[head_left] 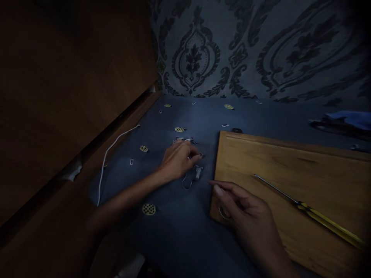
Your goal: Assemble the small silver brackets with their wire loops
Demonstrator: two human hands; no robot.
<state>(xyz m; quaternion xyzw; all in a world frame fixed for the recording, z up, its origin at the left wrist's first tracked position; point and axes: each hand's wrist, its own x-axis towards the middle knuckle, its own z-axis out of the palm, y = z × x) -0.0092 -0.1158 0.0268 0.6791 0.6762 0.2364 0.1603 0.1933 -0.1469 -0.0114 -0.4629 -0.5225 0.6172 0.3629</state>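
The left hand [181,158] bent over a scatter of small metal parts [189,139], its fingers curled downward; whether they had closed on anything could not be told. The right hand [246,204] hung at the near corner of a wooden board [246,158], thumb and forefinger drawn close together, though what, if anything, sat between them could not be made out; a thin curved line [220,210] showed under the palm. Just below the left hand's thumb, a metal piece [198,172] lay on a blue printed covering [174,231], a fine wire [185,188] looping beside it. The step in hand appeared to be picking through these parts, and the next move seemed to call for a light fingertip pinch, made carefully in the dim light so that neighboring bits were not scattered. A screwdriver [303,207] with a yellow-and-black handle rested aslant on the board, touched by neither hand. Farther out, a white cord [101,177] trailed along the left side, near a wooden panel [87,77], and a wall [240,58] in ornate paper rose behind.
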